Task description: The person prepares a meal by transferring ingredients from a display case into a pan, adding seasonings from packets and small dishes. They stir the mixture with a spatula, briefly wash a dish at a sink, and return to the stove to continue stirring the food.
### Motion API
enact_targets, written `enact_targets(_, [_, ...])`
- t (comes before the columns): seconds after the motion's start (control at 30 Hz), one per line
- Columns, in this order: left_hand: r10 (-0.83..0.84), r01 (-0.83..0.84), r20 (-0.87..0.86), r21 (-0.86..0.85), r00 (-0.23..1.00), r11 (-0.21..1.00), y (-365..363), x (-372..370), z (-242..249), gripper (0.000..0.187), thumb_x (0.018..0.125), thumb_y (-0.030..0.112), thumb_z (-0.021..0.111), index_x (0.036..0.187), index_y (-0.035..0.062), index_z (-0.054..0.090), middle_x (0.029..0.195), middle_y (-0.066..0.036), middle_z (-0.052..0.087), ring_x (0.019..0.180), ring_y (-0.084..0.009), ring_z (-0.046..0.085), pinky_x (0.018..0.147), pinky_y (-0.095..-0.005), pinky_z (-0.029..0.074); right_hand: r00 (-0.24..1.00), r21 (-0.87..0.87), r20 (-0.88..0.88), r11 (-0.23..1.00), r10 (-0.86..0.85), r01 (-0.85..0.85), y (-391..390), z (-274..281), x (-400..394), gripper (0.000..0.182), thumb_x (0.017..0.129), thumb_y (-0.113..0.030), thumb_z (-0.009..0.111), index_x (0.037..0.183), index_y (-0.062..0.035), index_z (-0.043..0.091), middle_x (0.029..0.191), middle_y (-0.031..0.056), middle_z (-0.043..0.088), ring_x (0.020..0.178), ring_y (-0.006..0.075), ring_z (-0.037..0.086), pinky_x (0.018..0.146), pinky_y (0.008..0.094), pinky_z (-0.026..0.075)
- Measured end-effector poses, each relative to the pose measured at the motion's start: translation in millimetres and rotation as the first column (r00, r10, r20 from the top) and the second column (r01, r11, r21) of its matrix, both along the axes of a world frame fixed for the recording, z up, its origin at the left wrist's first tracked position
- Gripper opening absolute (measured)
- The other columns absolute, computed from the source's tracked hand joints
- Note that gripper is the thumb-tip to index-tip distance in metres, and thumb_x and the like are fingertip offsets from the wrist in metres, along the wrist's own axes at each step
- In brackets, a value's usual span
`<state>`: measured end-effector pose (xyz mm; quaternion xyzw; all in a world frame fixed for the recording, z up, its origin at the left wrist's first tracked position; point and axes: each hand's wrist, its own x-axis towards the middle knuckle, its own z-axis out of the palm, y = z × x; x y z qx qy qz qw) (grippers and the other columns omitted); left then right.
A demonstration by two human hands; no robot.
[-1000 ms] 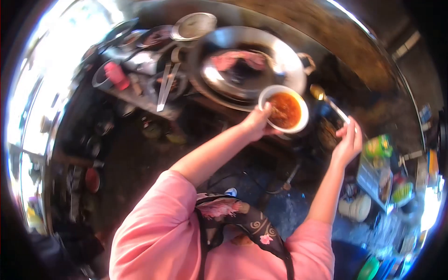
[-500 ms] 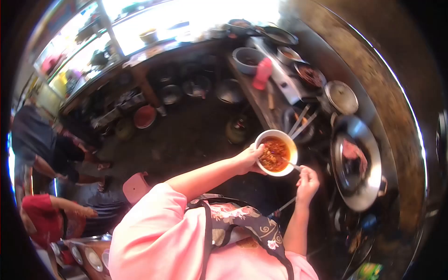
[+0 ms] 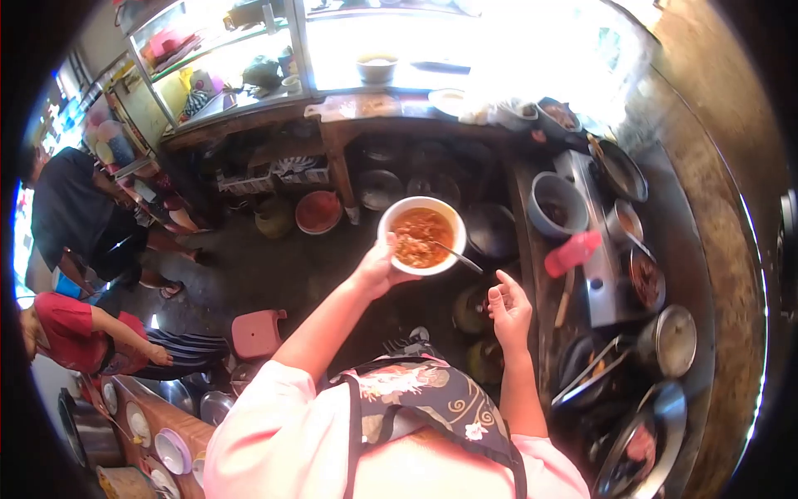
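My left hand [image 3: 378,269] is closed on the side of a white bowl [image 3: 455,218], thumb over the rim. Reddish-orange soupy food [image 3: 422,234] with chunky pieces fills much of it. A metal spoon [image 3: 462,260] leans in the bowl, its handle sticking out over the right rim. Just right of that handle, my right hand [image 3: 509,309] is raised and apart from the spoon, index finger stretched out and the others loosely bent, with nothing visible in it.
A pink bottle [image 3: 572,254] and a grey pot [image 3: 557,205] stand on the stove counter at right, with a wok [image 3: 657,441] nearer me. Ahead is a bright glass display case [image 3: 224,62]. Left are a pink stool [image 3: 258,334], a person in red [image 3: 71,333] and another in dark clothes [image 3: 75,204].
The view has turned, and the bowl in my left hand now faces the display case. My right hand has let go of the spoon, which stays in the bowl.
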<state>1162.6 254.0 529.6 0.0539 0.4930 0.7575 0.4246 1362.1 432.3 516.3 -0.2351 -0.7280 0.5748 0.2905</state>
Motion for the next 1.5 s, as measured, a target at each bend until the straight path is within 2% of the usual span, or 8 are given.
enact_targets(0.5, [0.538, -0.543, 0.12, 0.008, 0.834, 0.84, -1.2, -307.3, 19.6, 0.051, 0.096, 0.043, 0.03, 0.13, 0.0054, 0.032, 0.121, -0.016, 0.051, 0.099, -0.0305, 0.059, 0.075, -0.0431, 0.056, 0.922, -0.314, 0.085, 0.889, 0.377, -0.334, 134.9, 52.5, -330.9, 0.038, 0.089, -0.027, 0.058, 0.116, -0.0009, 0.056, 0.084, 0.0037, 0.058, 0.06, 0.0054, 0.052, 0.051, 0.0184, 0.046])
enact_targets(0.73, [0.555, -0.561, 0.119, 0.018, 0.823, 0.828, 20.9, -473.8, -4.7, 0.053, 0.095, 0.044, 0.032, 0.129, 0.0036, 0.033, 0.118, -0.017, 0.052, 0.097, -0.0311, 0.059, 0.074, -0.0429, 0.056, 0.936, -0.531, 0.12, 0.818, 0.332, -0.222, 161.3, 31.4, -555.3, 0.043, 0.088, -0.033, 0.057, 0.117, -0.0005, 0.054, 0.098, 0.0113, 0.058, 0.071, 0.0157, 0.057, 0.057, 0.0264, 0.051])
enact_targets(0.87, [0.517, -0.518, 0.074, -0.002, 0.853, 0.855, 27.8, -546.9, -10.7, 0.055, 0.093, 0.048, 0.036, 0.129, 0.0077, 0.036, 0.119, -0.013, 0.052, 0.098, -0.0288, 0.059, 0.074, -0.0399, 0.056, 0.945, -0.852, 0.015, 0.499, 0.328, -0.16, 164.6, 9.8, -677.9, 0.06, 0.092, -0.042, 0.046, 0.133, -0.0001, 0.034, 0.127, 0.0219, 0.042, 0.102, 0.0325, 0.052, 0.082, 0.0406, 0.049])
enact_targets(0.93, [0.547, -0.547, 0.114, -0.038, 0.829, 0.836, 36.4, -577.9, -18.4, 0.054, 0.093, 0.048, 0.036, 0.13, 0.008, 0.035, 0.119, -0.013, 0.052, 0.098, -0.0288, 0.059, 0.075, -0.0407, 0.055, 0.965, -0.933, -0.019, 0.341, 0.262, -0.111, 161.5, 11.9, -727.8, 0.071, 0.091, -0.051, 0.041, 0.137, 0.0003, 0.022, 0.136, 0.0253, 0.029, 0.118, 0.0407, 0.04, 0.091, 0.0485, 0.043])
enact_targets(1.13, [0.547, -0.531, 0.159, -0.134, 0.822, 0.836, 53.0, -637.1, -32.4, 0.054, 0.093, 0.047, 0.037, 0.13, 0.0067, 0.036, 0.121, -0.013, 0.052, 0.1, -0.0294, 0.058, 0.077, -0.041, 0.055, 0.991, -0.99, -0.126, -0.068, 0.05, -0.123, 178.9, 16.9, -790.5, 0.093, 0.084, -0.064, 0.041, 0.135, 0.0107, 0.015, 0.139, 0.0313, 0.015, 0.128, 0.045, 0.024, 0.104, 0.0516, 0.03])
enact_targets(1.37, [0.507, -0.487, 0.125, -0.159, 0.853, 0.859, 68.6, -675.4, -46.2, 0.059, 0.09, 0.051, 0.04, 0.131, 0.0096, 0.032, 0.122, -0.014, 0.051, 0.102, -0.0308, 0.058, 0.075, -0.0418, 0.056, 0.987, -0.985, -0.162, 0.062, 0.015, -0.163, 229.8, -1.5, -780.5, 0.093, 0.081, -0.066, 0.046, 0.128, 0.0117, 0.023, 0.138, 0.0358, 0.013, 0.128, 0.0489, 0.021, 0.104, 0.054, 0.028])
enact_targets(1.47, [0.551, -0.531, 0.058, -0.199, 0.832, 0.823, 80.8, -688.9, -51.3, 0.062, 0.088, 0.052, 0.045, 0.129, 0.0064, 0.037, 0.119, -0.014, 0.052, 0.1, -0.0291, 0.059, 0.074, -0.0404, 0.056, 0.973, -0.977, -0.186, 0.129, -0.137, -0.169, 257.7, 16.9, -766.8, 0.099, 0.081, -0.066, 0.045, 0.138, 0.007, 0.01, 0.142, 0.0286, 0.014, 0.128, 0.0482, 0.023, 0.101, 0.0576, 0.028])
enact_targets(1.5, [0.569, -0.553, 0.037, -0.193, 0.822, 0.811, 87.2, -697.8, -55.3, 0.063, 0.087, 0.052, 0.047, 0.127, 0.0051, 0.038, 0.118, -0.014, 0.053, 0.1, -0.0284, 0.059, 0.073, -0.0399, 0.056, 0.97, -0.951, -0.241, 0.211, -0.044, -0.227, 270.4, 15.5, -761.7, 0.101, 0.08, -0.067, 0.046, 0.138, 0.0072, 0.011, 0.143, 0.0285, 0.013, 0.125, 0.0496, 0.026, 0.099, 0.0574, 0.031])
